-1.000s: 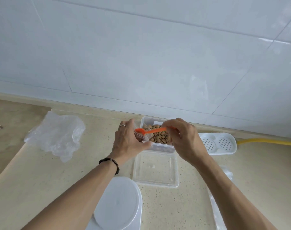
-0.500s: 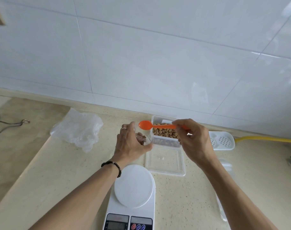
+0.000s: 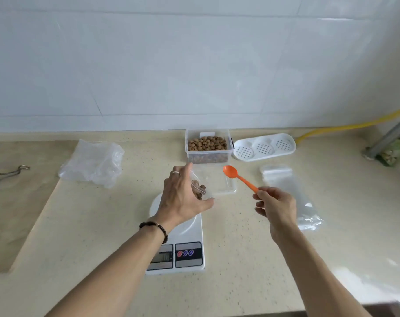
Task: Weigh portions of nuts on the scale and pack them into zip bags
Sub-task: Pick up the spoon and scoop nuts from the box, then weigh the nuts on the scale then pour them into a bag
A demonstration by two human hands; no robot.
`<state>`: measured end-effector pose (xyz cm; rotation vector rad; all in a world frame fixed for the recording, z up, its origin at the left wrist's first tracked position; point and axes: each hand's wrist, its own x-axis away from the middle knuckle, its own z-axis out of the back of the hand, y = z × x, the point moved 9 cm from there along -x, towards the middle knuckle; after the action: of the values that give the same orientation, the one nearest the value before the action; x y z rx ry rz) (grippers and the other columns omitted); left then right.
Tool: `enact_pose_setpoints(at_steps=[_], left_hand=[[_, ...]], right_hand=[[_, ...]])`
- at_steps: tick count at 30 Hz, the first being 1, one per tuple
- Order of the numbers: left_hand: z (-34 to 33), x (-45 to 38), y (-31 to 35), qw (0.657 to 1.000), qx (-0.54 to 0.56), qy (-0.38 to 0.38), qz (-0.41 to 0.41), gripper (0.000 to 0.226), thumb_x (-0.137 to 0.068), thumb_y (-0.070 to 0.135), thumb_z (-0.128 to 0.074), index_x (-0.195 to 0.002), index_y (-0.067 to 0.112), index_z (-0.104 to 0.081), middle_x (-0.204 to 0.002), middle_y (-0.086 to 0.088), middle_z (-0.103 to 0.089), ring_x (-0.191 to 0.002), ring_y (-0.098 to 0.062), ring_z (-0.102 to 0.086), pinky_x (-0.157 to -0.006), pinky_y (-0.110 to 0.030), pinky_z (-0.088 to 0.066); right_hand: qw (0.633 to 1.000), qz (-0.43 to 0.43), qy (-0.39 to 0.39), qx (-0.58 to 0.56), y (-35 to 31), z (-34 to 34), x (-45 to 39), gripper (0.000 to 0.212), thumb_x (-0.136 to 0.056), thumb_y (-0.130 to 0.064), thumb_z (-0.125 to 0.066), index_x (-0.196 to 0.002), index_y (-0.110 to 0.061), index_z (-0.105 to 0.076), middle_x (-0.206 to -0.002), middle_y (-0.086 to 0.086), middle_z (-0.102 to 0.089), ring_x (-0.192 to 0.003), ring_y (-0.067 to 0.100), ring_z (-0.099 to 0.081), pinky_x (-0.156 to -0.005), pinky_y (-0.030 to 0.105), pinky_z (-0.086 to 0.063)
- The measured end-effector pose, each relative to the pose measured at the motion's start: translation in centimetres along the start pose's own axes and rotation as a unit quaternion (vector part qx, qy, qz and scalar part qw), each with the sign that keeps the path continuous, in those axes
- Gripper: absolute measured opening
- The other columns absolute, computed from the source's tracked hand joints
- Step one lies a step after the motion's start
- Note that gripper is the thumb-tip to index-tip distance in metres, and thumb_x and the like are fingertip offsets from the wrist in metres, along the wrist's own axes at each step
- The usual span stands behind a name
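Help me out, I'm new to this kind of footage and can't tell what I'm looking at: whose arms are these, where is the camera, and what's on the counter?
There is no machine here. A person wears a camera on the head, so it looks forward and down at their own arms.

The left hand holds a small zip bag with a few nuts above the white scale. The right hand pinches the handle of an orange spoon, whose bowl looks empty.

On the beige counter lie a clear box of nuts, its lid, a stack of empty zip bags, a crumpled plastic bag and a white perforated tray.
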<state>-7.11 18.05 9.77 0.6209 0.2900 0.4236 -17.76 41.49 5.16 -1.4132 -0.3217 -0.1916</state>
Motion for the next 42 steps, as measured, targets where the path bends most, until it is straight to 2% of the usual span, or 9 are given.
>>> enact_pose_setpoints(at_steps=[10, 15, 18, 22, 26, 30, 33, 38, 42], left_hand=[[-5.6, 3.9, 2.9, 0.996, -0.018, -0.081, -0.044, 0.101, -0.059, 0.052, -0.083, -0.141, 0.015, -0.036, -0.110, 0.005, -0.034, -0.112, -0.021, -0.043, -0.098, -0.032, -0.036], [-5.6, 3.4, 2.9, 0.993, -0.013, -0.095, -0.076, 0.104, -0.053, 0.061, -0.072, -0.139, 0.014, -0.037, -0.113, 0.001, -0.039, -0.109, -0.021, -0.045, -0.097, -0.034, -0.040], [-5.0, 2.9, 2.8, 0.991, -0.001, -0.091, -0.095, 0.104, -0.054, 0.061, -0.072, -0.140, 0.013, -0.037, -0.116, -0.001, -0.042, -0.109, -0.020, -0.045, -0.099, -0.036, -0.040], [-3.8, 2.3, 2.6, 0.988, 0.018, -0.091, -0.120, 0.105, -0.057, 0.056, -0.082, -0.141, 0.012, -0.036, -0.117, 0.001, -0.039, -0.108, -0.015, -0.041, -0.099, -0.035, -0.040], [-1.4, 1.3, 3.5, 0.985, 0.052, -0.065, -0.150, 0.112, -0.055, 0.075, -0.061, -0.143, 0.010, -0.035, -0.119, -0.002, -0.042, -0.111, -0.020, -0.045, -0.097, -0.035, -0.041], [0.9, 0.1, 3.6, 0.982, 0.078, -0.042, -0.168, 0.127, -0.050, 0.082, -0.062, -0.148, 0.010, -0.028, -0.128, -0.005, -0.041, -0.117, -0.022, -0.045, -0.101, -0.042, -0.042], [2.3, -0.7, 2.8, 0.977, 0.124, -0.062, -0.163, 0.139, -0.043, 0.090, -0.062, -0.152, 0.015, -0.017, -0.127, 0.007, -0.033, -0.119, -0.011, -0.040, -0.102, -0.030, -0.037], [4.3, -1.6, 0.1, 0.969, 0.187, -0.055, -0.149, 0.074, -0.088, 0.064, -0.041, -0.148, 0.023, -0.028, -0.118, 0.011, -0.046, -0.109, -0.003, -0.047, -0.091, -0.018, -0.038], [4.7, -2.7, -2.8, 0.973, 0.202, -0.080, -0.078, 0.010, -0.100, 0.028, -0.047, -0.104, 0.024, -0.055, -0.093, 0.014, -0.061, -0.089, -0.003, -0.055, -0.074, -0.010, -0.038]], right_hand=[[0.988, -0.149, 0.051, -0.009, 13.4, 3.3, 2.8, 0.008, -0.087, -0.002, -0.061, -0.085, -0.005, -0.069, -0.079, 0.012, -0.071, -0.064, 0.019, -0.055, -0.059, 0.032, -0.051], [0.973, -0.118, 0.057, 0.191, 12.4, 2.9, 2.5, 0.011, -0.084, -0.016, -0.063, -0.074, -0.018, -0.069, -0.072, 0.000, -0.066, -0.067, 0.015, -0.058, -0.060, 0.028, -0.050], [0.949, -0.068, 0.080, 0.296, 10.0, 3.0, 2.4, 0.010, -0.084, -0.028, -0.061, -0.076, -0.027, -0.065, -0.086, 0.000, -0.069, -0.089, 0.022, -0.061, -0.076, 0.034, -0.055], [0.987, 0.043, -0.001, 0.156, 1.8, -0.8, 3.5, 0.037, -0.089, -0.035, -0.062, -0.079, -0.001, -0.073, -0.075, 0.015, -0.067, -0.061, 0.009, -0.053, -0.059, 0.028, -0.040], [0.960, 0.105, -0.109, 0.234, -5.7, -5.2, 4.6, 0.024, -0.084, -0.034, -0.071, -0.075, -0.013, -0.076, -0.074, 0.007, -0.070, -0.059, 0.006, -0.053, -0.056, 0.025, -0.043], [0.931, 0.163, -0.118, 0.306, -8.8, -7.3, 5.2, 0.018, -0.084, -0.015, -0.068, -0.068, -0.022, -0.073, -0.056, -0.009, -0.061, -0.046, 0.000, -0.047, -0.046, 0.015, -0.037], [0.924, 0.213, -0.111, 0.298, -10.7, -8.7, 5.9, 0.018, -0.088, -0.016, -0.064, -0.072, -0.022, -0.070, -0.067, -0.001, -0.070, -0.056, 0.014, -0.059, -0.054, 0.029, -0.048], [0.918, 0.236, -0.145, 0.283, -12.0, -10.9, 6.4, 0.018, -0.093, -0.011, -0.061, -0.078, -0.019, -0.065, -0.073, -0.005, -0.074, -0.066, 0.007, -0.067, -0.064, 0.032, -0.056], [0.928, 0.238, -0.163, 0.235, -12.4, -12.3, 6.8, 0.018, -0.096, -0.009, -0.057, -0.081, -0.016, -0.065, -0.078, -0.001, -0.075, -0.070, 0.015, -0.070, -0.063, 0.034, -0.055]])
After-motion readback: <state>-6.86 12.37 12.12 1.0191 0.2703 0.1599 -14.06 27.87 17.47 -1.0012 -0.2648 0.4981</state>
